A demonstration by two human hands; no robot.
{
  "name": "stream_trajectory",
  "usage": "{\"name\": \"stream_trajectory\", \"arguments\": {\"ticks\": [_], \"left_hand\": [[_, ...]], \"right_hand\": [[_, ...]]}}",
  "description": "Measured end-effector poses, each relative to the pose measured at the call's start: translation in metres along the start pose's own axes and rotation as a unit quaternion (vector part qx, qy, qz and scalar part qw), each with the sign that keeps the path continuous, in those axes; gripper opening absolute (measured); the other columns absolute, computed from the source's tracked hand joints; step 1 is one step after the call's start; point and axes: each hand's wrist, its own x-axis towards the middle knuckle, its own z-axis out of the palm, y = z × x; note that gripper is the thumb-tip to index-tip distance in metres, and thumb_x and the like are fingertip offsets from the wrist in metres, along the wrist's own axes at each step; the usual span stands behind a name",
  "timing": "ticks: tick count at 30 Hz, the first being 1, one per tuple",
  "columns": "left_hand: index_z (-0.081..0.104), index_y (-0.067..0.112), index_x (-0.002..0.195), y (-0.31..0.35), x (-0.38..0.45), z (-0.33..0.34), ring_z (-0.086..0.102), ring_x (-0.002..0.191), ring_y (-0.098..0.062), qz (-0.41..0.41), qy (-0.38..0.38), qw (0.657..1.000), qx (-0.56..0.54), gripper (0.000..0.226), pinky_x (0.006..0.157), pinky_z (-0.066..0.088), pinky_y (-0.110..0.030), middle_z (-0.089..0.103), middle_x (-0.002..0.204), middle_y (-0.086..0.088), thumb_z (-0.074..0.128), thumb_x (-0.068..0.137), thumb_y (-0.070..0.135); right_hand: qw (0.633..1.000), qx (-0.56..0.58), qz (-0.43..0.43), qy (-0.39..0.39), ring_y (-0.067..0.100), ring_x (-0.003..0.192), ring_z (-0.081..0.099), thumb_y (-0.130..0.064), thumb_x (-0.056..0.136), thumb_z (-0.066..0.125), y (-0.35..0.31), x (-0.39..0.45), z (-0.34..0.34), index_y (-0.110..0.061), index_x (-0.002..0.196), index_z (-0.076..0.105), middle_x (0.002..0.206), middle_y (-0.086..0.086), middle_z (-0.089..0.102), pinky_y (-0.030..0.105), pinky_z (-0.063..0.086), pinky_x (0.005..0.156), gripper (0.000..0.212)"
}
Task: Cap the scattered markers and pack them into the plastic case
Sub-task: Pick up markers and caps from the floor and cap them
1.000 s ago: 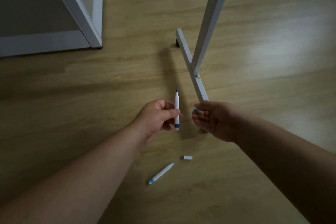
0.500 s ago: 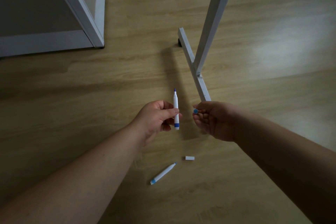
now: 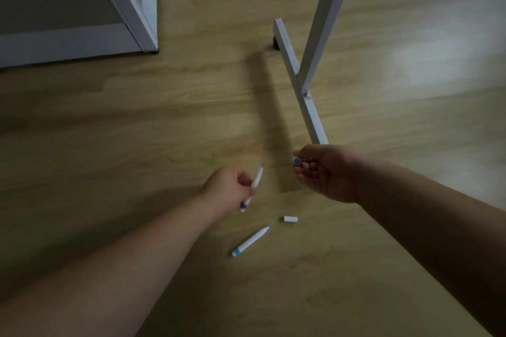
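My left hand grips an uncapped white marker with a blue band at its lower end; the tip points up and slightly right, and it looks blurred. My right hand is closed on a marker cap, whose blue end shows at the fingertips. The cap and the marker tip are apart. On the floor below the hands lies a second uncapped white marker, and a loose white cap rests just beside its tip. No plastic case is in view.
A white metal stand with a foot bar and an upright post rises just beyond my right hand. A white-framed panel stands at the upper left. Everything rests on a wooden floor.
My left hand has dropped lower and to the left with the marker, which now tilts to the right. The gap between marker tip and cap has widened. My right hand has hardly moved.
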Motion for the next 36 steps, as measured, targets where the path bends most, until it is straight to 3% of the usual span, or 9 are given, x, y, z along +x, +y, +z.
{"name": "stream_trajectory", "arguments": {"ticks": [2, 5, 16, 18, 21, 23, 27, 32, 36], "left_hand": [[0.062, 0.020, 0.074, -0.019, -0.006, 0.013, 0.069, 0.068, -0.019, -0.011, 0.002, 0.989, 0.145, 0.011, 0.065, 0.057, -0.032, 0.071, 0.073, -0.002, 0.069, 0.082, 0.021], [0.066, 0.019, 0.093, -0.036, -0.017, 0.027, 0.068, 0.093, -0.022, -0.005, 0.016, 0.957, 0.291, 0.014, 0.076, 0.051, -0.029, 0.070, 0.096, -0.003, 0.055, 0.093, 0.027], [0.057, 0.026, 0.091, -0.059, -0.020, 0.042, 0.063, 0.101, -0.019, 0.011, 0.050, 0.953, 0.299, 0.003, 0.086, 0.051, -0.033, 0.061, 0.107, 0.003, 0.054, 0.092, 0.028], [0.053, 0.025, 0.088, -0.054, -0.024, 0.044, 0.060, 0.099, -0.020, 0.045, 0.074, 0.952, 0.293, 0.010, 0.085, 0.049, -0.034, 0.059, 0.106, 0.003, 0.048, 0.090, 0.033], [0.057, 0.017, 0.110, -0.048, -0.036, 0.060, 0.055, 0.110, -0.024, 0.132, 0.026, 0.919, 0.372, 0.039, 0.093, 0.044, -0.035, 0.057, 0.120, -0.004, 0.038, 0.094, 0.048], [0.055, 0.015, 0.114, -0.045, -0.043, 0.073, 0.053, 0.117, -0.026, 0.125, -0.020, 0.899, 0.419, 0.031, 0.095, 0.043, -0.037, 0.055, 0.125, -0.006, 0.041, 0.099, 0.038], [0.057, 0.017, 0.109, -0.052, -0.044, 0.086, 0.056, 0.117, -0.024, 0.097, -0.027, 0.886, 0.452, 0.021, 0.091, 0.046, -0.037, 0.060, 0.117, -0.003, 0.038, 0.101, 0.022], [0.060, 0.015, 0.099, -0.054, -0.036, 0.082, 0.059, 0.114, -0.026, 0.079, -0.001, 0.945, 0.318, 0.025, 0.091, 0.048, -0.034, 0.066, 0.110, -0.008, 0.044, 0.100, 0.034], [0.062, 0.018, 0.063, -0.023, -0.013, 0.054, 0.067, 0.069, -0.020, -0.003, 0.039, 0.999, 0.016, 0.025, 0.064, 0.045, -0.027, 0.065, 0.062, 0.002, 0.067, 0.086, 0.026]], "right_hand": [[1.000, -0.008, 0.000, 0.005, 0.012, 0.049, 0.063, -0.010, 0.092, 0.062, 0.001, 0.001, -0.001, -0.005, 0.083, 0.059, 0.058, 0.006, 0.062, 0.024, 0.058, 0.055, 0.010], [1.000, -0.016, 0.000, 0.009, 0.013, 0.050, 0.064, -0.010, 0.091, 0.063, -0.001, 0.002, -0.001, -0.005, 0.086, 0.059, 0.059, 0.007, 0.063, 0.025, 0.059, 0.055, 0.008], [0.999, -0.032, -0.004, 0.015, 0.014, 0.051, 0.065, -0.009, 0.090, 0.065, -0.004, 0.003, 0.004, -0.003, 0.093, 0.060, 0.061, 0.008, 0.064, 0.025, 0.057, 0.050, 0.008], [0.999, -0.031, -0.009, 0.013, 0.014, 0.052, 0.064, -0.008, 0.090, 0.064, -0.005, 0.003, 0.004, -0.003, 0.091, 0.061, 0.062, 0.008, 0.063, 0.025, 0.059, 0.053, 0.007], [0.999, -0.030, -0.015, 0.017, 0.014, 0.054, 0.064, -0.008, 0.089, 0.065, -0.005, 0.001, 0.004, -0.003, 0.095, 0.060, 0.064, 0.008, 0.063, 0.025, 0.059, 0.056, 0.009], [0.999, -0.028, -0.016, 0.018, 0.014, 0.055, 0.064, -0.008, 0.089, 0.065, -0.005, 0.000, 0.004, -0.003, 0.099, 0.060, 0.067, 0.009, 0.063, 0.025, 0.059, 0.055, 0.013], [0.999, -0.038, -0.021, 0.016, 0.014, 0.056, 0.064, -0.008, 0.089, 0.065, -0.006, -0.001, 0.004, -0.003, 0.100, 0.060, 0.067, 0.008, 0.063, 0.025, 0.058, 0.052, 0.013], [0.999, -0.036, -0.029, 0.014, 0.013, 0.053, 0.064, -0.008, 0.090, 0.064, -0.009, -0.002, 0.006, -0.002, 0.091, 0.060, 0.065, 0.008, 0.063, 0.024, 0.058, 0.050, 0.007], [0.999, -0.042, -0.031, 0.013, 0.015, 0.060, 0.063, -0.007, 0.090, 0.063, -0.012, -0.007, 0.007, -0.001, 0.093, 0.059, 0.068, 0.010, 0.062, 0.025, 0.059, 0.055, 0.008]]}}
